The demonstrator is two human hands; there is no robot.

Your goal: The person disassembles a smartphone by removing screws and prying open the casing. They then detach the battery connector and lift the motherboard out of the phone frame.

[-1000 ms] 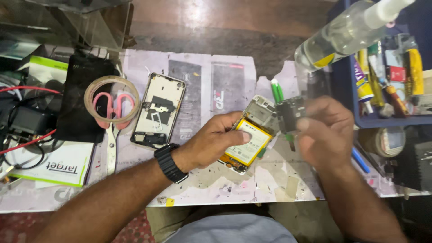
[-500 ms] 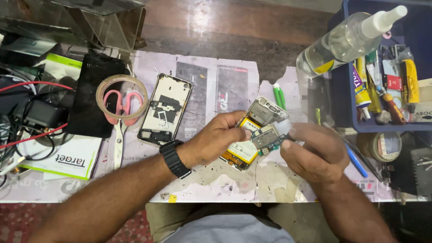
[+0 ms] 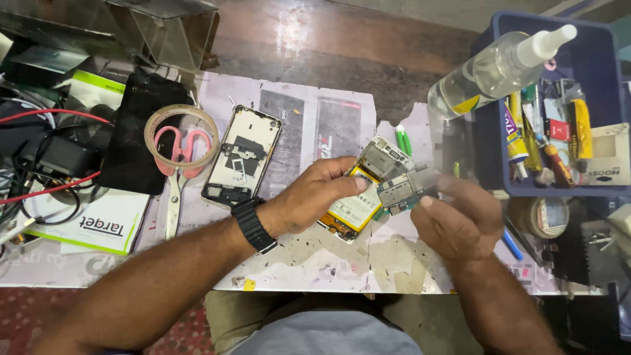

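On the surface (image 3: 315, 263), left to right: one pair of pink scissors (image 3: 176, 171) under one tape ring (image 3: 181, 135), one empty phone frame (image 3: 241, 155). The left hand (image 3: 315, 197) pins one opened phone (image 3: 361, 197) flat; the right hand (image 3: 460, 220) pinches one circuit board (image 3: 406, 189) just above it. Best keep the board level and the pinch on its edges.

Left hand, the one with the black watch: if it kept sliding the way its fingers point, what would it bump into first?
The left hand points right and slightly up, across the opened phone under its fingers. Next in that line is probably the small circuit board held by the right hand, though depth is hard to judge.
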